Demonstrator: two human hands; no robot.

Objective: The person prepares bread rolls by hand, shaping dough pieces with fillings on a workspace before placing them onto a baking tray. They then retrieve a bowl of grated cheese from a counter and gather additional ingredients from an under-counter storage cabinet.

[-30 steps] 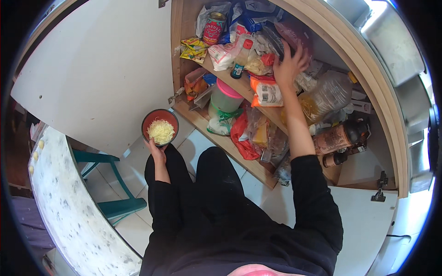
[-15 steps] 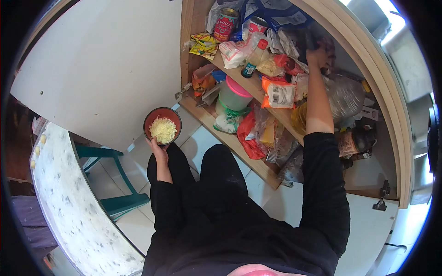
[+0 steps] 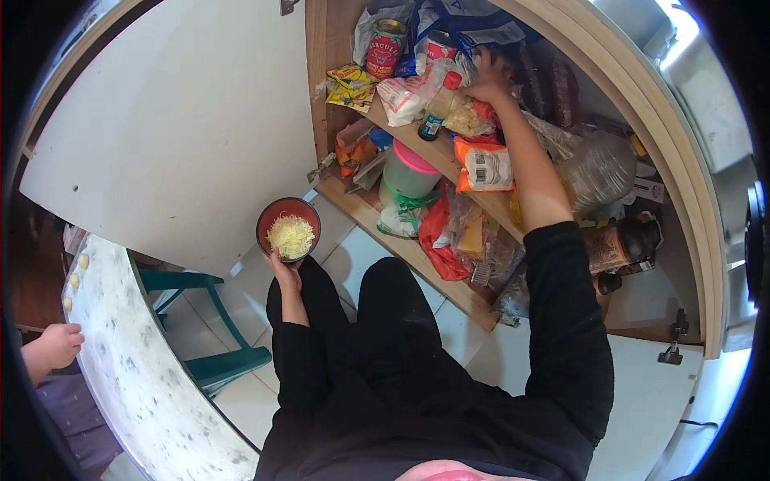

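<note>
I have my left hand (image 3: pixel 285 274) wrapped round a reddish-brown bowl (image 3: pixel 271 220) of pale yellow shreds (image 3: pixel 293 239), low by my knees. My right hand (image 3: pixel 490 78) reaches onto the cupboard's upper shelf (image 3: pixel 442 150), fingers apart, touching crumpled bags just below a blue bag (image 3: pixel 477 24). Beside it are a red-capped bottle (image 3: pixel 435 119), a red tin (image 3: pixel 383 54), a yellow packet (image 3: pixel 350 90), an orange-and-white packet (image 3: pixel 483 167) and dark packets (image 3: pixel 563 92). Whether its fingertips grip any of them is partly hidden.
An open white door (image 3: pixel 152 128) stands at left. Below are a pink-lidded container (image 3: pixel 413 167), several bags, a large plastic bottle (image 3: pixel 601 172) and dark bottles (image 3: pixel 609 244). A green stool (image 3: pixel 220 365) stands by a speckled table (image 3: pixel 144 361), where another person's hand (image 3: pixel 56 345) rests near small dough balls.
My right hand has moved left from the dark packets at the back right toward the bags by the tins. Another person's hand has appeared at the table's left edge.
</note>
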